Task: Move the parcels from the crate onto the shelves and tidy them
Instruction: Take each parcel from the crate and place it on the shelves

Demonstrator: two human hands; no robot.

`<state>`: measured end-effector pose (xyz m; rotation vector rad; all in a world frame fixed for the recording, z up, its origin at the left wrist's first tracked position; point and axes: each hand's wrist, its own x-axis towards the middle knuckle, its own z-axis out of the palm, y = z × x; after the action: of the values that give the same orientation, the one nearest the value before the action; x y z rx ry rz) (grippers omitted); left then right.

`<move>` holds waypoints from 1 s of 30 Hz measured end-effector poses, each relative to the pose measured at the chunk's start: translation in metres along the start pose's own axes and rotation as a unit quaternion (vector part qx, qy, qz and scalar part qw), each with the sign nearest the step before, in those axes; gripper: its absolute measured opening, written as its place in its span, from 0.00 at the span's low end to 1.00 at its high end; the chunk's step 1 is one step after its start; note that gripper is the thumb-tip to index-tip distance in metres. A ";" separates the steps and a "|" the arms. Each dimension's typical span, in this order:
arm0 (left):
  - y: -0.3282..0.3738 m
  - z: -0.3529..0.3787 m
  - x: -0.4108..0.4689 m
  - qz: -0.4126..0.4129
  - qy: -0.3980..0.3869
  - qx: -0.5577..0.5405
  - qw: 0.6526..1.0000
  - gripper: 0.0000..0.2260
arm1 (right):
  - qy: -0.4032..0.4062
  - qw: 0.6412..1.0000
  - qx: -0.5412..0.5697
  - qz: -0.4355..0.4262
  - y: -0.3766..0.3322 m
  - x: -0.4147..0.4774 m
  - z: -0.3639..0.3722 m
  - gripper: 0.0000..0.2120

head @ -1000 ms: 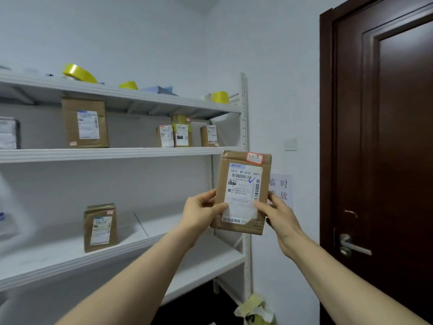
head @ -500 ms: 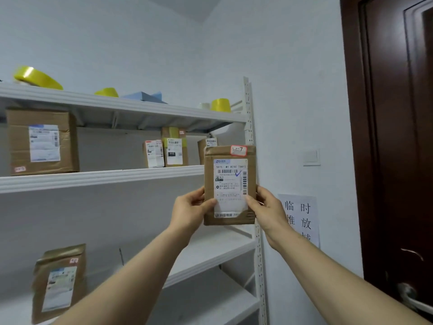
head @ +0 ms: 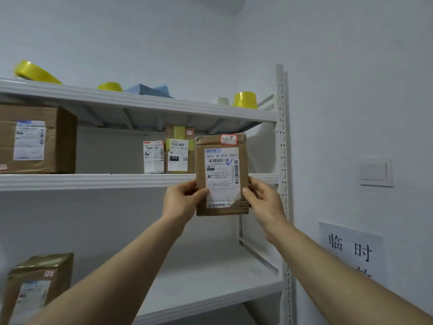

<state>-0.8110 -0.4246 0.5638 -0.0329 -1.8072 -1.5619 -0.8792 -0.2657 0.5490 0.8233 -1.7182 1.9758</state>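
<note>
Head view:
- Flat brown paper-wrapped parcel with white shipping label [head: 222,174] held upright in air, in front of right end of white metal middle shelf [head: 93,181], not yet on it.
- Left hand [head: 181,201] grips parcel's left edge and right hand [head: 262,200] grips right edge; thumbs on label face, fingers behind.
- Small brown labelled boxes [head: 179,153] stand on shelf just left of it.
- Judgement: light, thin, fairly stiff. Taped paper smooth, may slip.
- Best hold: both side edges. Narrow base likely tips once stood up.

White metal rack [head: 280,137] stands against white walls [head: 164,31]. Right of rack, mid-height: switch [head: 376,171]. Right of rack, lower: paper notice [head: 351,249].
</note>
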 end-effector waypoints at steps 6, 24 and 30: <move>-0.014 0.021 0.051 0.026 0.039 0.070 0.996 0.10 | -0.042 0.998 -0.033 -0.042 0.034 0.070 0.007 0.18; -0.052 0.047 0.217 0.073 0.005 0.018 0.997 0.27 | -0.036 0.990 0.113 -0.071 0.124 0.231 0.056 0.15; -0.061 0.039 0.239 0.053 0.045 -0.001 0.998 0.30 | -0.094 0.984 0.136 -0.065 0.140 0.267 0.057 0.11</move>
<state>-1.0327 -0.5093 0.6399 -0.0579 -1.7061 -1.4680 -1.1586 -0.3676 0.6235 1.2182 -1.4652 2.1277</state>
